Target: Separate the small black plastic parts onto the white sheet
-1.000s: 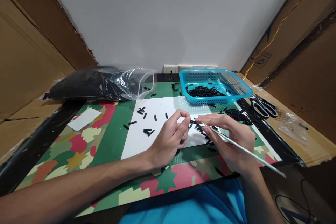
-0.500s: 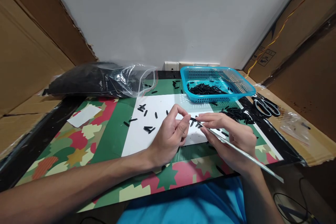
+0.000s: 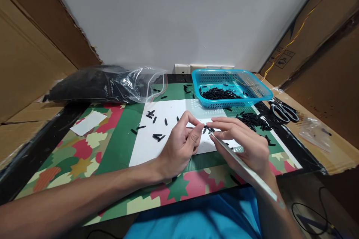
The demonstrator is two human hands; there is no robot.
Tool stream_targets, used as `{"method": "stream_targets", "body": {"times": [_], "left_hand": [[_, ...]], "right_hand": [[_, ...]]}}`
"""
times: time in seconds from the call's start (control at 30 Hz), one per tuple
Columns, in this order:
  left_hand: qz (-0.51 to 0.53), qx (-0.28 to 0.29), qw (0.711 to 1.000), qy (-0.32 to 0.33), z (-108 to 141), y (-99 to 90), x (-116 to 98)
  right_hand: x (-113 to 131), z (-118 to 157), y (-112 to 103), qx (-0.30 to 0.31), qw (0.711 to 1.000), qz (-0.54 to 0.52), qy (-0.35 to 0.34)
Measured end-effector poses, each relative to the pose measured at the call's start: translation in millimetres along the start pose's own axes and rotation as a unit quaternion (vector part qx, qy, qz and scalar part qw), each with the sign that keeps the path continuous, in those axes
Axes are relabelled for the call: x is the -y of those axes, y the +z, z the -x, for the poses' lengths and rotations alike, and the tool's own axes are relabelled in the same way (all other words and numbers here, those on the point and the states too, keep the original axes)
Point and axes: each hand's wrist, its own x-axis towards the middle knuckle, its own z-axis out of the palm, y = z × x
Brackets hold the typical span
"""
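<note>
My left hand (image 3: 183, 143) is closed, with thumb and forefinger pinching a small black strip-like piece (image 3: 205, 126) above the white sheet (image 3: 174, 110). My right hand (image 3: 242, 142) grips a long, flat, silvery-grey tool (image 3: 246, 166) like a pen. Its narrow tip meets or nearly meets the black piece, and its wide end slants back over my right wrist. The tool's exact kind does not show clearly. Several loose black pieces (image 3: 157, 136) lie on the sheet, and a heap of them (image 3: 254, 119) is beyond my right hand.
A blue plastic basket (image 3: 235, 102) holding black pieces stands at the back right. Scissors (image 3: 283, 112) lie right of the heap. A stuffed zip bag (image 3: 106, 84) rests at the back left, near a white paper (image 3: 88, 123). Cardboard (image 3: 319, 44) walls flank the table.
My right hand has shifted slightly left and turned the tool, so its flat side shows more and its rear end sits further left. My left hand keeps its pinch.
</note>
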Motion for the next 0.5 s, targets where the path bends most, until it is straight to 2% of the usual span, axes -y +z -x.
{"method": "stream_targets", "body": {"times": [0.3,0.5], "left_hand": [[0.000,-0.018,0.999,-0.037,-4.6,-0.2,-2.2],[0.009,0.006,0.998,-0.057,-7.3,1.7,-4.8]], "right_hand": [[-2.8,1.9,7.2,-0.002,0.988,0.131,-0.087],[-3.4,2.6,9.1,-0.001,0.984,0.154,-0.094]]}}
